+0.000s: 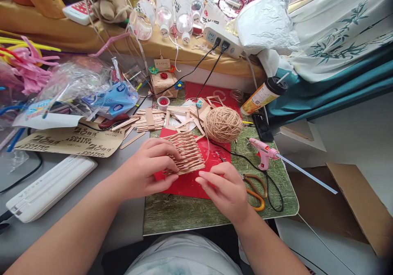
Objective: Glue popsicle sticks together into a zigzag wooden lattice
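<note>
My left hand (153, 164) grips a box-like stack of wooden craft sticks (187, 152) by its left side, fingers curled over the top edge. The stack is held tilted above a red sheet (176, 188). My right hand (225, 189) is just off the stack's lower right corner, thumb and fingers pinched together; what is between them is too small to make out. A strand runs from the ball of jute twine (223, 124) down toward the stack's right edge. Scissors with orange handles (257, 201) lie beside my right hand, their blades partly hidden behind it.
A pink glue gun (264, 152) with a long glue stick lies at right, near a lidded drink cup (265, 95). Loose craft sticks (150, 119) and a decorated stick box (164, 82) are behind. Sandpaper (73, 140) and a white device (50, 189) lie left. Black cords cross the table.
</note>
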The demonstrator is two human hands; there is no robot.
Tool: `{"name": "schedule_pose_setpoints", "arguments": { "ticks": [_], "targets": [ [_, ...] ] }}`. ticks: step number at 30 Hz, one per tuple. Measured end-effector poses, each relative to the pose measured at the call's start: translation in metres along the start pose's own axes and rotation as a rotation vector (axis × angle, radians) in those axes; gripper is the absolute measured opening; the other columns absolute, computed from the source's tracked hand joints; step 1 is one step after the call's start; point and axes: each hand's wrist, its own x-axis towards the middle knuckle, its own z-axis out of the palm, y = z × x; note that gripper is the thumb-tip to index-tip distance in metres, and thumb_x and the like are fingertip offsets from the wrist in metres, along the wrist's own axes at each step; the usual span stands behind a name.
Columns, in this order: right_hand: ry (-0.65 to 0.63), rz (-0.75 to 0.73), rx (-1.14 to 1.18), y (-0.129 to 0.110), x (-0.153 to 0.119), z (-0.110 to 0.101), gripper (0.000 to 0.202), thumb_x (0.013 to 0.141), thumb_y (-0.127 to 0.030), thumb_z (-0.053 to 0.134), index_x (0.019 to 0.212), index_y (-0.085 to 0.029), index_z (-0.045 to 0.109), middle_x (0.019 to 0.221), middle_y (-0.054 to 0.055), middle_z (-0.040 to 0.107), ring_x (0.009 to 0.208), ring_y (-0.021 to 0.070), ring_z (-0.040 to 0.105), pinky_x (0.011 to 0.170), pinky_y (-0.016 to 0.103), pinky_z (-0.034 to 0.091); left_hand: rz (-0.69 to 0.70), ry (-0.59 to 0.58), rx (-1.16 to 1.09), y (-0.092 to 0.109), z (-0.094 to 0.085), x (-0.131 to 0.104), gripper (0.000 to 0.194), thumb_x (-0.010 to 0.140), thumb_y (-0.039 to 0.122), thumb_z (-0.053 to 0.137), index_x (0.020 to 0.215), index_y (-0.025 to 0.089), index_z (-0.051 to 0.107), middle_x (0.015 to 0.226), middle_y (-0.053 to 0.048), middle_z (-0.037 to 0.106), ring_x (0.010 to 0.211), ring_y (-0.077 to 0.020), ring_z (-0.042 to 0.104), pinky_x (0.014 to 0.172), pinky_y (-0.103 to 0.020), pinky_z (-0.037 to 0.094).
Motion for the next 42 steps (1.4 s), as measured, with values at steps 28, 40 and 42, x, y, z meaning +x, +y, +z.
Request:
{"name": "schedule_pose_setpoints", "arguments": {
  "ticks": [28, 40, 42],
  "targets": [
    [0.050, 0.085, 0.020, 0.018, -0.009, -0.002, 0.034, 0.096, -0.015, 0.080, 0.127, -0.029, 0.075, 0.104, 0.006, 0.075, 0.091, 0.0220, 0.072, 0.081, 0.040, 0.062, -0.009, -0.002, -0.011, 0.000, 0.000, -0.001, 0.015, 0.094, 0.017, 0.075, 0.105, 0.028, 0.071, 0.120, -0.005, 0.076, 0.123, -0.0239, 0.065, 0.114, -0.045, 0.048],
    [-0.056, 0.014, 0.021, 0.010, 0.010, 0.009, 0.020, 0.102, -0.011, 0.071, 0.116, -0.025, 0.075, 0.101, 0.007, 0.073, 0.091, 0.0217, 0.068, 0.082, 0.040, 0.061, -0.013, 0.009, -0.001, 0.001, 0.000, 0.000, 0.016, 0.094, 0.017, 0.075, 0.104, 0.028, 0.071, 0.120, -0.004, 0.077, 0.121, -0.0233, 0.067, 0.116, -0.045, 0.048],
    [-0.003, 0.090, 0.079, 0.013, 0.008, 0.008, 0.015, 0.102, -0.013, 0.069, 0.111, -0.025, 0.074, 0.100, 0.006, 0.073, 0.092, 0.0220, 0.070, 0.085, 0.040, 0.061, -0.017, 0.010, -0.007, 0.000, 0.000, 0.000, 0.017, 0.092, 0.016, 0.076, 0.104, 0.028, 0.071, 0.119, -0.004, 0.077, 0.120, -0.0235, 0.068, 0.116, -0.044, 0.048]
  ]
}}
